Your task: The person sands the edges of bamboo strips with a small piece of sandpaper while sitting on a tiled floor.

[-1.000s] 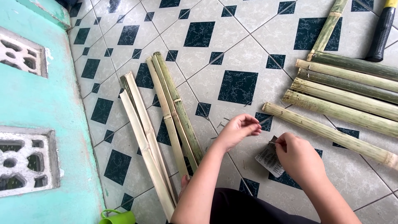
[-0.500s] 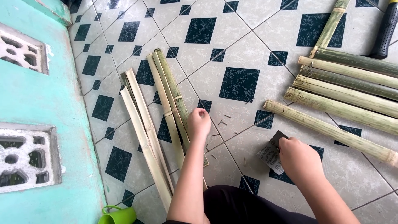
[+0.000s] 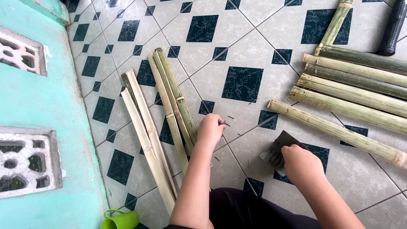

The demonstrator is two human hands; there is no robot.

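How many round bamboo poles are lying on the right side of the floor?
6 poles: five side by side, the nearest by the right hand, then and; one angled at the top. More may lie off frame.

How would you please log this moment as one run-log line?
left hand: on split bamboo strips | right hand: holding sandpaper sheet | round bamboo poles: lying right | surface: tiled floor
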